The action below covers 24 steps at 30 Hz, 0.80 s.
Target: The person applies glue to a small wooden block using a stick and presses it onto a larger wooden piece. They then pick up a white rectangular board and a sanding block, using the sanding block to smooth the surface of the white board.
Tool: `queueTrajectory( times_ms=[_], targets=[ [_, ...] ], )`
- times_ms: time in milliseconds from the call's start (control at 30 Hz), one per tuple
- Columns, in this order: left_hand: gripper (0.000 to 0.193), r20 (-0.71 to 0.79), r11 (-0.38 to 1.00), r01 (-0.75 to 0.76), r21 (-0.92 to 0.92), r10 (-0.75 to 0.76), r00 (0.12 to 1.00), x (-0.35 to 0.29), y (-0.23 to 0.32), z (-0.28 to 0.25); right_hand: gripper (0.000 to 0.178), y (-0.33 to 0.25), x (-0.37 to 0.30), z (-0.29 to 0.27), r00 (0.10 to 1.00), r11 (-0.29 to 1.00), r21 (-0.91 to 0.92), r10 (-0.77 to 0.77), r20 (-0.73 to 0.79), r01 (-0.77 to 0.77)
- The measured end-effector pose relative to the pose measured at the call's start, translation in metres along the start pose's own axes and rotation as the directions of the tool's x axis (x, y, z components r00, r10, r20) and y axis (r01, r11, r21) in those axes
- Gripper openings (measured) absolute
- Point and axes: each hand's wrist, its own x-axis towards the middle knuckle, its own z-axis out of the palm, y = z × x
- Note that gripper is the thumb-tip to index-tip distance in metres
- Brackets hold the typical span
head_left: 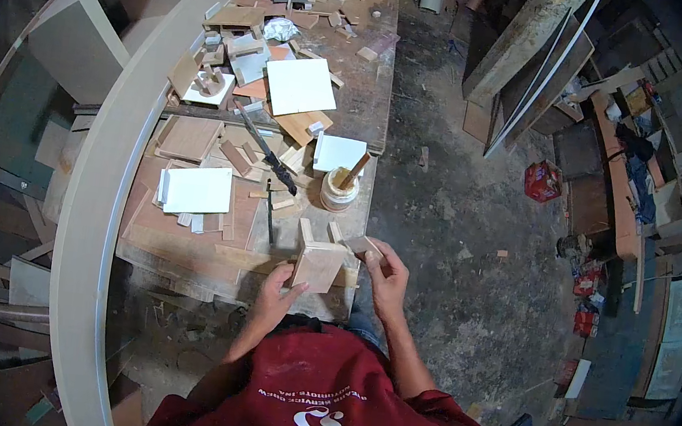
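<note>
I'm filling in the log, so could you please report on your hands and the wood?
Left hand holding wooden assembly. Right hand pinching small wood piece beside it. Jar with stick standing just beyond.

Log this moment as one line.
left hand: holds pale wooden block | right hand: holds thin wooden piece | workbench: jar with brown stick, beyond hands

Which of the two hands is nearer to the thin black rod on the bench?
Left. The left hand is just short of the thin black rod's near end; the right hand is farther rightward, past the wooden panel.
</note>
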Motion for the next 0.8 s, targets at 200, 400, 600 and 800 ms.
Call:
queueTrajectory(
  times_ms=[200, 400, 600, 800],
  targets=[
    [0.033, 0.003, 0.999, 0.043, -0.013, -0.043, 0.999, 0.007, -0.012, 0.016, 0.023, -0.003, 0.026, -0.005, 0.966, 0.945, -0.253, -0.154, 0.206, 0.205],
    [0.033, -0.057, 0.98, 0.176, -0.095, -0.182, 0.982, 0.01, -0.025, 0.025, 0.026, 0.02, 0.046, -0.002, 0.924, 0.931, -0.313, -0.056, 0.379, 0.185],
    [0.034, -0.029, 0.96, 0.234, -0.151, -0.241, 0.97, 0.027, -0.018, 0.024, 0.032, 0.044, 0.075, 0.004, 0.942, 0.916, -0.394, 0.067, 0.328, 0.073],
    [0.038, -0.006, 0.971, 0.238, -0.029, -0.238, 0.971, 0.058, -0.03, 0.007, 0.023, 0.079, 0.09, 0.002, 0.989, 0.983, -0.185, 0.022, 0.143, 0.005]
  ],
)
